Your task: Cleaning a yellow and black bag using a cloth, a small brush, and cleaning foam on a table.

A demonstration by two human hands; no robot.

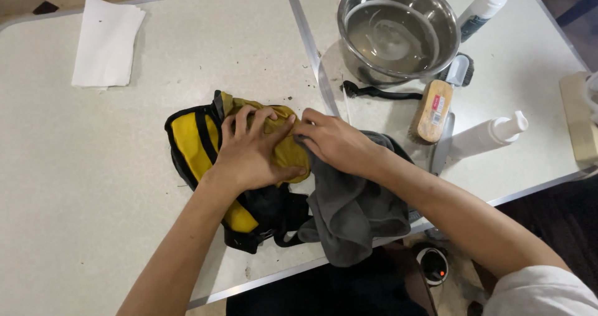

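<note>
A yellow and black bag (pixel 190 143) lies on the pale table (pixel 93 166). My left hand (pixel 252 148) grips and presses down on its yellow top. My right hand (pixel 333 143) pinches a grey cloth (pixel 352 210) against the yellow part of the bag. The rest of the cloth hangs over the table's near edge.
A steel bowl (pixel 398 29) holding water stands at the back. Beside it lie a wooden brush (pixel 433 110), a small black brush (pixel 380 93) and two white bottles (pixel 489 136) (pixel 484 5). A folded white paper (pixel 107 40) rests far left.
</note>
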